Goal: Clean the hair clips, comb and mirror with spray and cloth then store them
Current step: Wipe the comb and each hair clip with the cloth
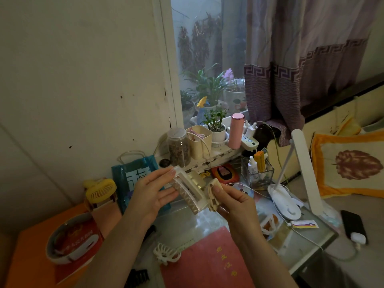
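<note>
Yellow fan (100,191) at 9 o'clock; white lamp (291,196) at 3; pink flask (236,130), jar (178,147) of what may be dried flowers at 12; red booklet (207,260) at 6.

Yellow Chinese characters run down the cover of the red booklet (207,260) at the lower edge of the desk, but they are too blurred to read. The blue gift bag (135,175) against the wall bears a large white character, partly hidden by the left hand (154,195). The white-and-red round box (72,238) carries gold lettering, likewise illegible.
</note>
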`<state>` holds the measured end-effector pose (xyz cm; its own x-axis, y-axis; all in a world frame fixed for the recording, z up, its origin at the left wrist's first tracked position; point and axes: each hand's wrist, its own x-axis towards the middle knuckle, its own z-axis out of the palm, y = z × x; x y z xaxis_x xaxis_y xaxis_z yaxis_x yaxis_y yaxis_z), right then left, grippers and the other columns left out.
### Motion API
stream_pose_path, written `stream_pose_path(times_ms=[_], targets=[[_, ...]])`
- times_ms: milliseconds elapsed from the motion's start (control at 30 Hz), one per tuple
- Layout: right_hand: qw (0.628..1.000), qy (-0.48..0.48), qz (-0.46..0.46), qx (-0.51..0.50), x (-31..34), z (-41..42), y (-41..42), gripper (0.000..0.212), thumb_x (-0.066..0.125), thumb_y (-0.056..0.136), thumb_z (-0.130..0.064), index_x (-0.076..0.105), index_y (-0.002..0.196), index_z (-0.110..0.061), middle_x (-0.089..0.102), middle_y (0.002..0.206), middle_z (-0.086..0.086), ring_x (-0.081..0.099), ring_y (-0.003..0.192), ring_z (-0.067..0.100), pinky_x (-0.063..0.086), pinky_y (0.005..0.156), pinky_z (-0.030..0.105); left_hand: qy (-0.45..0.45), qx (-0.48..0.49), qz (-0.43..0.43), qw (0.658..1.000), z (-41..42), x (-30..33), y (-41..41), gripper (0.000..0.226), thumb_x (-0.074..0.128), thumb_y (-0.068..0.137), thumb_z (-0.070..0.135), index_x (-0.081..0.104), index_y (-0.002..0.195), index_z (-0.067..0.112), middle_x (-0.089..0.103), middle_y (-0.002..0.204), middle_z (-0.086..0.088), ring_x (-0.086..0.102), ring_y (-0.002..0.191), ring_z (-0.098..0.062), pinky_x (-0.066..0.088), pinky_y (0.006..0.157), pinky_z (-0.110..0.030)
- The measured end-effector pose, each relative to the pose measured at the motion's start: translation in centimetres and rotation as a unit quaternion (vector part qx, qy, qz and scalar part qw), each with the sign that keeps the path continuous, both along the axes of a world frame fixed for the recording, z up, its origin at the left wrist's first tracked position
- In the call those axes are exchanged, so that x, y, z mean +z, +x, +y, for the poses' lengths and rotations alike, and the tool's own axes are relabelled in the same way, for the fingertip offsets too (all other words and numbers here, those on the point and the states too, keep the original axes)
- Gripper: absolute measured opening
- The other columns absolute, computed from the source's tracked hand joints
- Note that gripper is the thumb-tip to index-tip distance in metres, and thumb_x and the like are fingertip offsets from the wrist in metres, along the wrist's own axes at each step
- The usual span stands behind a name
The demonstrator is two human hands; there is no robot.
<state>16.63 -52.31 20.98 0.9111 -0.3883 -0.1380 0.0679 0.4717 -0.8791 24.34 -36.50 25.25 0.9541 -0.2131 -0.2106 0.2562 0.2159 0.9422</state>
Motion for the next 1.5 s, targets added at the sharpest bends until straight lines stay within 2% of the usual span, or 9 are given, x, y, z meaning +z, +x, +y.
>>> stream_pose_path(times_ms=[233,333,567,767,1000,1200,1267,1400,1500], targets=[[1.000,0.002,0.018,-0.025,-0.2,-0.4,-0.2,0.017,0.068,0.078,-0.015,0.074,0.092,-0.006,0.074,0.080,0.011,0.069,0.071,0.017,0.055,0.062,0.022,-0.053,0.047,-0.001,0.997,0.5,-0.6,-0.1,0.016,0.061,0.087,0.010,0.068,0.100,0.015,0.076,0.084,-0.004,0.073,0.079,-0.018,0.060,0.064,-0.027],[1.000,0.006,0.026,-0.007,-0.2,0.0,-0.1,0.019,0.068,0.078,-0.015,0.074,0.094,-0.006,0.074,0.081,0.011,0.069,0.073,0.018,0.056,0.063,0.022,-0.060,0.053,-0.011,0.997,0.3,-0.7,-0.3,0.019,0.060,0.088,0.010,0.068,0.104,0.016,0.074,0.094,-0.005,0.072,0.084,-0.018,0.058,0.068,-0.028],[0.999,0.018,0.043,0.023,-0.1,0.9,0.1,0.033,0.071,0.068,-0.027,0.074,0.097,-0.012,0.071,0.074,0.001,0.066,0.068,0.011,0.054,0.069,0.026,-0.064,0.062,-0.032,0.995,-0.6,-1.3,-1.3,0.023,0.061,0.088,0.009,0.068,0.109,0.016,0.075,0.094,-0.002,0.072,0.088,-0.018,0.059,0.074,-0.028],[0.999,0.002,0.036,0.009,-0.4,1.1,0.3,0.017,0.071,0.079,-0.015,0.075,0.095,-0.010,0.073,0.085,0.009,0.066,0.079,0.022,0.057,0.070,0.027,-0.090,0.050,-0.037,0.994,-0.9,-1.7,-2.0,0.030,0.063,0.082,0.010,0.065,0.112,0.015,0.074,0.098,-0.005,0.071,0.094,-0.022,0.058,0.069,-0.024],[0.999,0.022,0.035,-0.010,-0.8,0.6,0.6,0.019,0.070,0.077,-0.012,0.073,0.096,-0.008,0.074,0.089,0.011,0.068,0.084,0.022,0.055,0.079,0.034,-0.074,0.009,0.008,0.997,-0.2,-2.3,-1.6,0.030,0.060,0.086,0.002,0.062,0.110,0.020,0.075,0.090,-0.005,0.071,0.090,-0.030,0.054,0.079,-0.038],[1.000,0.015,0.019,0.003,-0.7,0.2,0.6,0.035,0.072,0.064,-0.021,0.073,0.097,-0.007,0.074,0.086,0.010,0.070,0.079,0.018,0.056,0.073,0.029,-0.008,-0.073,0.020,0.997,0.7,-1.8,-1.1,0.037,0.068,0.071,0.020,0.065,0.107,0.015,0.075,0.092,-0.007,0.073,0.084,-0.026,0.059,0.067,-0.031],[1.000,0.011,0.016,0.006,-0.6,0.2,0.6,0.037,0.072,0.062,-0.022,0.073,0.096,-0.007,0.074,0.086,0.009,0.070,0.080,0.018,0.056,0.073,0.028,0.021,-0.083,0.009,0.996,0.8,-1.7,-1.0,0.033,0.067,0.074,0.023,0.067,0.106,0.014,0.075,0.090,-0.006,0.073,0.083,-0.024,0.058,0.065,-0.029],[1.000,0.014,0.017,0.006,-0.5,-0.1,0.6,0.034,0.072,0.063,-0.020,0.074,0.095,-0.008,0.075,0.087,0.008,0.071,0.079,0.016,0.056,0.071,0.026,0.029,-0.075,0.008,0.997,0.8,-1.7,-0.9,0.029,0.066,0.075,0.021,0.068,0.102,0.013,0.076,0.086,-0.005,0.073,0.077,-0.022,0.057,0.059,-0.025],[1.000,0.021,0.010,0.005,-0.4,-0.4,0.6,0.020,0.071,0.071,-0.012,0.074,0.090,-0.009,0.075,0.082,0.008,0.071,0.075,0.016,0.056,0.065,0.023,0.012,-0.075,0.028,0.997,0.7,-1.9,-1.0,0.028,0.066,0.076,0.018,0.067,0.103,0.011,0.075,0.084,-0.006,0.073,0.075,-0.022,0.058,0.059,-0.026]])
